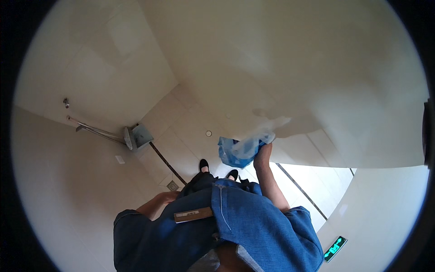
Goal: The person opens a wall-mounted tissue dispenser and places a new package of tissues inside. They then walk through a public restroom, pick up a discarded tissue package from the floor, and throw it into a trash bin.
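Observation:
My right hand (264,153) is closed around the top of a blue and translucent plastic bag (238,154), held out in front of my body near the pale wall. Its contents cannot be made out. At my left hip, my left hand (171,196) rests by the dark trousers, its fingers mostly hidden by the shirt and the leg. Below, black shoes (204,164) stand on the tiled floor.
A grey dustpan (142,136) with long-handled tools leans in the left corner, beneath a metal wall fitting (66,102). A floor drain (172,185) lies left of my feet, and a round floor cap (208,133) ahead. At lower right glows a green sign (335,249).

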Tool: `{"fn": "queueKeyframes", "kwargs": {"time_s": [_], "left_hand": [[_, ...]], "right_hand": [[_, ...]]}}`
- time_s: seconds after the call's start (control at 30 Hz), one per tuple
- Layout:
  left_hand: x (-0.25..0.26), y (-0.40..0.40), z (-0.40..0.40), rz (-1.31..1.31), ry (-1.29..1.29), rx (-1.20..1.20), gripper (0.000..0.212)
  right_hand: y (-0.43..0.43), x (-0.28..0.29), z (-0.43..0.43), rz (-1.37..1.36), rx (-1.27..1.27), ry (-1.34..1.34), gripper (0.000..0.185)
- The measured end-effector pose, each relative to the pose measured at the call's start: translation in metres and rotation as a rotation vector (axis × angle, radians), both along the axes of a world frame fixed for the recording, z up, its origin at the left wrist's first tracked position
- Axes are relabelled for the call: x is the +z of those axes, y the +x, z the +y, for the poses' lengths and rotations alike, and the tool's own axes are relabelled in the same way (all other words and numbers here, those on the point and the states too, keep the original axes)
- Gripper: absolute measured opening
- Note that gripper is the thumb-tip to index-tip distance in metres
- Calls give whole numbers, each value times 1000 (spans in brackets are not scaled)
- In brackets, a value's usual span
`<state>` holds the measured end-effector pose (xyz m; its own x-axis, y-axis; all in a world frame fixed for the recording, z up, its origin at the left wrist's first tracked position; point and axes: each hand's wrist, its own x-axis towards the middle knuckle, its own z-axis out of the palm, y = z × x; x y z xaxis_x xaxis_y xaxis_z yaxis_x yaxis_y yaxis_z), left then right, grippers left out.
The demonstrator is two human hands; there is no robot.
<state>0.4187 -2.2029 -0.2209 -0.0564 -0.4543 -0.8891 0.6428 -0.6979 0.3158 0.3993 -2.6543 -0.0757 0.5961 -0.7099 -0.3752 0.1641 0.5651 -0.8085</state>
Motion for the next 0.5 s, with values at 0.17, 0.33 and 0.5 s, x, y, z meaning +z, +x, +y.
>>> {"fn": "queueKeyframes", "kwargs": {"time_s": [0.17,0.33,0.5], "left_hand": [[-18,2,-22,-116,26,-133,38],[-44,20,-32,-173,27,-270,38],[-30,58,17,-106,58,-437,39]], "right_hand": [[-8,57,5,94,29,-340,52],[-13,49,21,31,-2,-344,52],[-30,42,15,102,-53,-335,45]]}}
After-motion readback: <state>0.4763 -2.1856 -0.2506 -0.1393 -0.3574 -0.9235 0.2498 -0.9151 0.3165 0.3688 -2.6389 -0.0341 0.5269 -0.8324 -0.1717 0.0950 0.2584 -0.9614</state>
